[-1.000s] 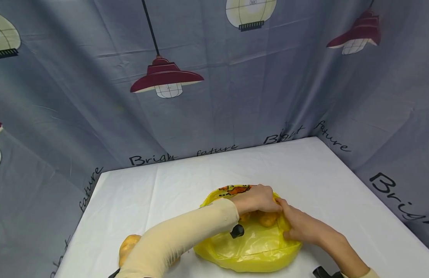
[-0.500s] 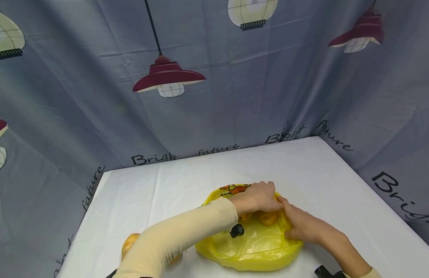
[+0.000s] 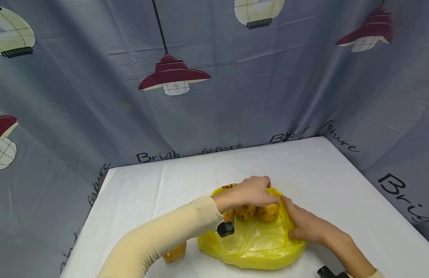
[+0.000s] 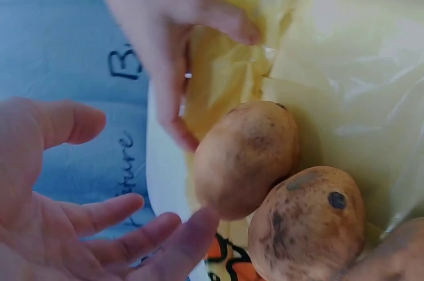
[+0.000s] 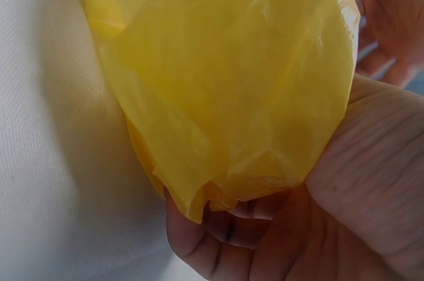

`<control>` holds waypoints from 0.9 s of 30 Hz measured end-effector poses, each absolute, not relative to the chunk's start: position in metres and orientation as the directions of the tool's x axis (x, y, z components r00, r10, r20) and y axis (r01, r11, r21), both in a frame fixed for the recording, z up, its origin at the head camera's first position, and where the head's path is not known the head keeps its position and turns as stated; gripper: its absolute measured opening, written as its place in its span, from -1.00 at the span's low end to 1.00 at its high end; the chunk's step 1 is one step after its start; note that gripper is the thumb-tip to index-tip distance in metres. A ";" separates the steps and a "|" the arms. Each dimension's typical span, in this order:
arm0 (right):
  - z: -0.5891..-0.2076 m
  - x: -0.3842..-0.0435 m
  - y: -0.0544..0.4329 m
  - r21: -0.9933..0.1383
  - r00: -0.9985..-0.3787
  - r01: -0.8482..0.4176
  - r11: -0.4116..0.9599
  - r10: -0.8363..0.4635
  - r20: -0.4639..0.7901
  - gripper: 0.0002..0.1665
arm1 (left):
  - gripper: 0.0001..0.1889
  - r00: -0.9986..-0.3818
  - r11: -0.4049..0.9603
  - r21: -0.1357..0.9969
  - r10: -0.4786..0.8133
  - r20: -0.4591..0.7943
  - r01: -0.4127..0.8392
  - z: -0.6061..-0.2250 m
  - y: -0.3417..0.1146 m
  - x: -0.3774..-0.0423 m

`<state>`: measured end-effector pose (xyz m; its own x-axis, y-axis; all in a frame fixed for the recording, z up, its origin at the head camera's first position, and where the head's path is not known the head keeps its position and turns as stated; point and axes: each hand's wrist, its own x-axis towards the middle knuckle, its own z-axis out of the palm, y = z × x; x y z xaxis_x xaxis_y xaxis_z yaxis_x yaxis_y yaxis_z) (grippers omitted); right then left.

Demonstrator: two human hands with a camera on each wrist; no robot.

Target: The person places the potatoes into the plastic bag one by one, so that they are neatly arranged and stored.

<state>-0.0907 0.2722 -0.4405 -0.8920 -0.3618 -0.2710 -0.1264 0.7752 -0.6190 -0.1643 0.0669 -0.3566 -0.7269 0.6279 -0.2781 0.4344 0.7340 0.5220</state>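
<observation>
In the head view a yellow plastic bag (image 3: 259, 247) lies on the white table with its mouth spread. Three potatoes show inside: a right one (image 3: 268, 212), a middle one (image 3: 245, 211) and a left one (image 3: 228, 216) partly covered by the wrist. My left hand (image 3: 252, 193) is over the potatoes; in the left wrist view its fingers are spread, holding nothing, one fingertip close to the nearest potato (image 4: 246, 160). My right hand (image 3: 308, 227) grips the bag's right side. The right wrist view shows its fingers curled at the bag's edge (image 5: 225, 191).
Outside the bag, another potato (image 3: 175, 253) lies on the white tabletop (image 3: 186, 177), left of the bag and partly behind my left sleeve (image 3: 159, 235). A grey curtain (image 3: 214, 108) with printed lamps hangs behind and beside the table.
My left hand has lifted slightly and shifted left, uncovering more of the potatoes in the bag. The far-left loose potato is now hidden behind my sleeve. My right hand keeps its hold on the bag.
</observation>
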 end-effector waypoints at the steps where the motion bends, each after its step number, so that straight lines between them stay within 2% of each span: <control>1: -0.441 -0.091 0.272 -0.616 -0.892 -0.125 0.778 -0.360 -0.273 0.23 | -0.48 -0.724 0.720 0.565 0.628 -0.285 0.402 -0.355 0.062 -0.165; 6: -0.442 -0.091 0.272 -0.612 -0.894 -0.118 0.782 -0.351 -0.277 0.23 | -0.62 -0.715 0.611 0.769 0.623 -0.317 0.191 -0.350 0.031 -0.170; 10: -0.444 -0.092 0.271 -0.615 -0.894 -0.099 0.782 -0.341 -0.290 0.25 | -0.68 -0.723 0.528 0.846 0.612 -0.320 0.073 -0.347 0.003 -0.171; 14: -0.445 -0.092 0.271 -0.611 -0.894 -0.103 0.785 -0.342 -0.289 0.25 | -0.64 -0.752 0.507 0.861 0.581 -0.310 0.037 -0.340 -0.029 -0.170; 21: -0.444 -0.091 0.272 -0.600 -0.894 -0.112 0.792 -0.344 -0.287 0.24 | -0.64 -0.847 0.539 0.842 0.451 -0.281 0.008 -0.330 -0.095 -0.168; 27: -0.443 -0.092 0.273 -0.596 -0.893 -0.093 0.798 -0.331 -0.304 0.25 | -0.59 -0.883 0.586 0.806 0.335 -0.329 -0.078 -0.331 -0.155 -0.163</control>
